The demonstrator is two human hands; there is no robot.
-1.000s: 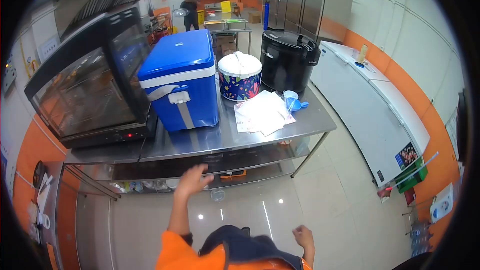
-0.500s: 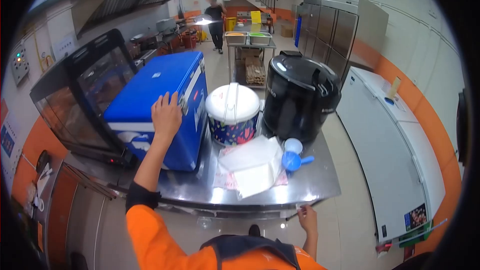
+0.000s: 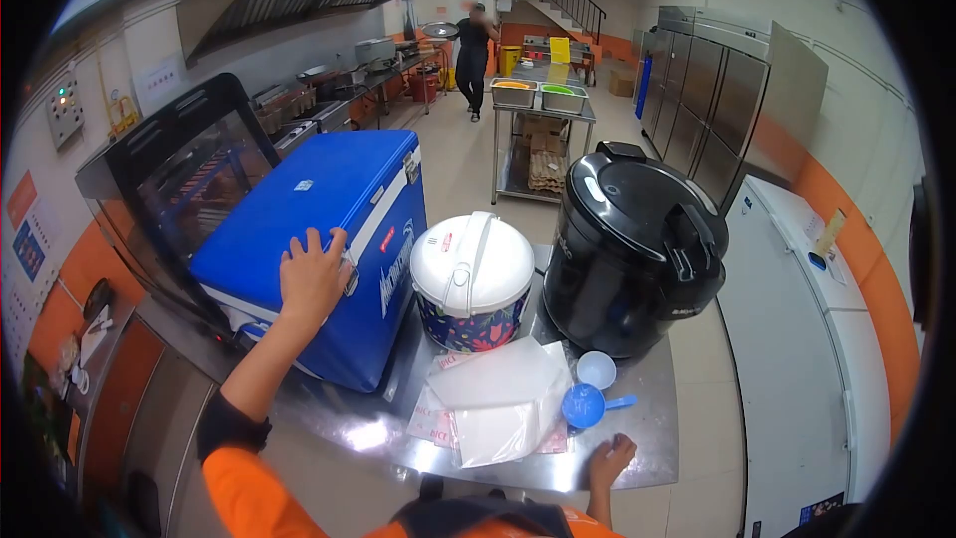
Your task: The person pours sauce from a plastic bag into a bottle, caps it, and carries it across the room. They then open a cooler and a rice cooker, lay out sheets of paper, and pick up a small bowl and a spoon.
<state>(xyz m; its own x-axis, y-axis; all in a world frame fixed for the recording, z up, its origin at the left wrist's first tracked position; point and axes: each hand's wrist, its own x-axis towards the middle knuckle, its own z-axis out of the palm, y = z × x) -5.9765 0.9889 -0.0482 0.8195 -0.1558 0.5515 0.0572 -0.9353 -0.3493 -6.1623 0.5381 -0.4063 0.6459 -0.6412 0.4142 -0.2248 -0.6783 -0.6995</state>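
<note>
My left hand (image 3: 315, 279) rests on the lid edge of a large blue cooler box (image 3: 309, 189), near its front latch, fingers spread. Over the front edge of the steel table (image 3: 647, 448), my right hand (image 3: 611, 458) has its fingers slightly bent and apart, with nothing visible in them. Between the hands lie white paper sheets or bags (image 3: 503, 394). Just behind my right hand are a blue scoop (image 3: 584, 405) and a pale cup (image 3: 597, 370). A white-lidded pot with a floral body (image 3: 470, 279) stands beside the cooler, and a black cooker (image 3: 637, 249) is right of it.
A glass-fronted black cabinet (image 3: 199, 179) is left of the cooler. A white chest freezer (image 3: 787, 339) stands on the right. Farther back, a steel cart (image 3: 543, 120) holds two trays. Beyond it a person (image 3: 472, 60) in dark clothes carries a round tray (image 3: 439, 30).
The camera view has shifted. My right hand has risen from below the table's front edge to its surface. My left hand remains on the cooler lid. The person farther back now shows a round tray.
</note>
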